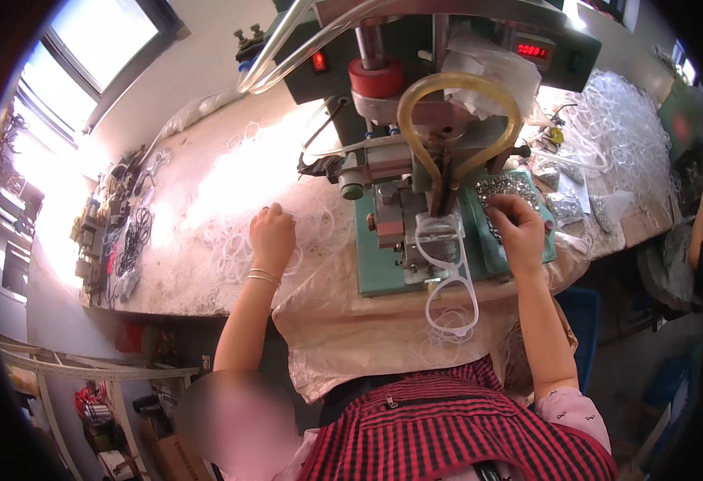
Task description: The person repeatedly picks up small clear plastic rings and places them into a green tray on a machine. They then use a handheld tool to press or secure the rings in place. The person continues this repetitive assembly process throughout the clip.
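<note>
My left hand is closed, fingers curled under, at the edge of a loose spread of clear-white plastic eyeglass frames on the table. Whatever it may hold is hidden. My right hand has thumb and fingers pinched together over a green tray of small shiny metal parts. Anything between those fingertips is too small to make out. Between my hands, a white eyeglass frame front sits upright at the machine's metal fixture, its lower rim hanging past the base toward me. Neither hand touches it.
A green press machine with a red collar and a looped yellow tube stands ahead. Bags of small parts and a heap of clear frames lie right. Dark cables line the left edge. Another person's arm shows far right.
</note>
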The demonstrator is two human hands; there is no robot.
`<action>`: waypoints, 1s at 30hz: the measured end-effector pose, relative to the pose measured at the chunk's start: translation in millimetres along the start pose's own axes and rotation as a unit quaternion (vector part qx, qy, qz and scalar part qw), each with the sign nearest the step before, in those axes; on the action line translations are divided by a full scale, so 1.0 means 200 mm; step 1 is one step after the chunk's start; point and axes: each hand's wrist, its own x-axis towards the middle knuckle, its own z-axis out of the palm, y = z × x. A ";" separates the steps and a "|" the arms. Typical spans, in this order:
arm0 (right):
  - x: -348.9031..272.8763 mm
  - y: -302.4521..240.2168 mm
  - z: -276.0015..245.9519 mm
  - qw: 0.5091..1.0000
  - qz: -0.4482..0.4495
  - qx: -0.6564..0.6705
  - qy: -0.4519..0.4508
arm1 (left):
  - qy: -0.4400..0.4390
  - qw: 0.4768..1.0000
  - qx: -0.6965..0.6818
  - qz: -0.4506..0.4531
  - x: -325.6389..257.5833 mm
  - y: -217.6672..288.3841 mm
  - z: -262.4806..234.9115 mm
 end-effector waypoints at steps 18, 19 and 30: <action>-0.07 -0.34 0.16 0.981 -0.180 -0.058 -0.042 | 0.100 0.705 -0.625 -0.321 0.10 0.33 -0.23; -0.07 -0.33 0.20 0.985 -0.166 -0.045 -0.028 | 0.070 0.671 -0.667 -0.316 0.07 0.35 -0.21; -0.08 -0.35 0.27 0.975 0.019 0.188 -0.117 | 0.250 0.590 -0.763 0.082 0.08 0.62 -0.87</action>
